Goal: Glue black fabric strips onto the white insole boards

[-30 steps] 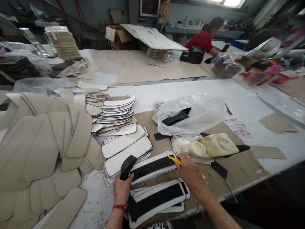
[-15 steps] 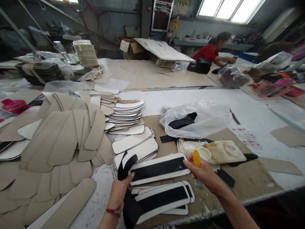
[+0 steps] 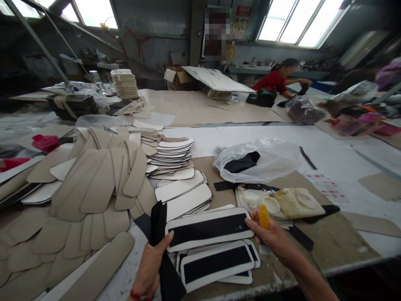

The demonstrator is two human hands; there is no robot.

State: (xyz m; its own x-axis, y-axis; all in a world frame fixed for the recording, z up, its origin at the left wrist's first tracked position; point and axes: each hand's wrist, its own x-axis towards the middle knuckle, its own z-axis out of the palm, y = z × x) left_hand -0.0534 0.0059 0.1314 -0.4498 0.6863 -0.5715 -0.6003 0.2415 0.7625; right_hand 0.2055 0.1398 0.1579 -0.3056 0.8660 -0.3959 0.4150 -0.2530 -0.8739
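We view the scene through one head-worn camera, facing forward and down over the near edge of the table (image 3: 338, 161). We see the left hand (image 3: 147, 267) and right hand (image 3: 275, 236) at close range, low in the view, with forearms entering from the bottom edge. Beyond the table, our view reaches a person (image 3: 272, 81) and windows (image 3: 302, 21).

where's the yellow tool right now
In the head view, right of centre, the yellow tool is in the right hand, beside the right end of the panel with the black strip.
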